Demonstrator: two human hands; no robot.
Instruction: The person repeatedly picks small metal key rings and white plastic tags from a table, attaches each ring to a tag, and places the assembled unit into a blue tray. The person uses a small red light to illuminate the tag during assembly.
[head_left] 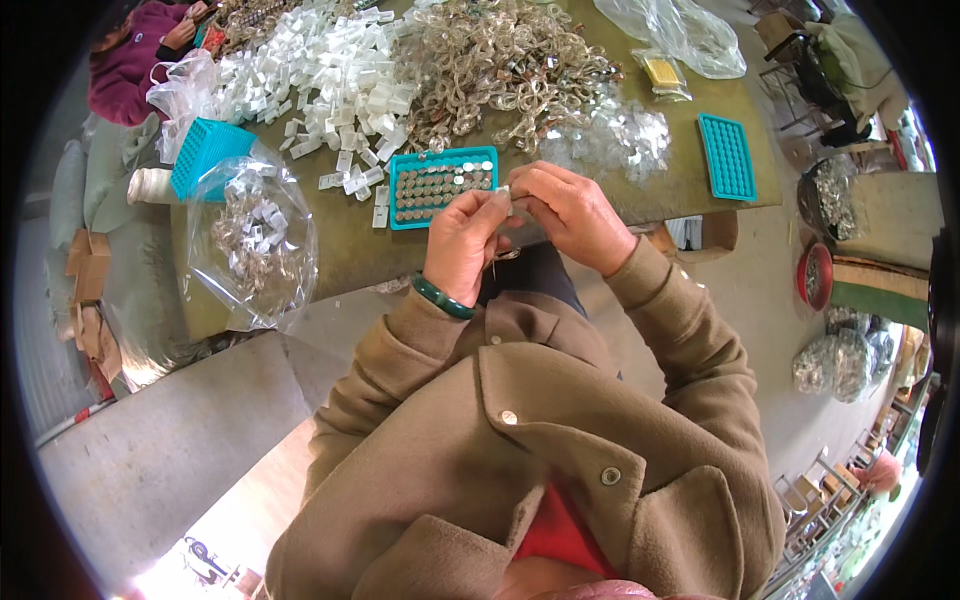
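Observation:
My left hand (462, 240) and my right hand (568, 212) meet at the table's near edge, fingertips pinched together on a small clear plastic piece (505, 191). A green bangle (441, 297) circles my left wrist. Just beyond the fingers lies a teal tray (441, 185) whose cells hold rows of small round brownish parts. Behind it are a heap of white plastic clips (330, 70) and a heap of brownish metal rings (500, 60).
An empty teal tray (727, 156) lies at the right of the olive table (345, 245). A clear bag of parts (255, 235) and a teal basket (205, 155) sit at the left. Another person in a magenta sleeve (130, 55) works far left. Bowls and bags stand on the floor at right.

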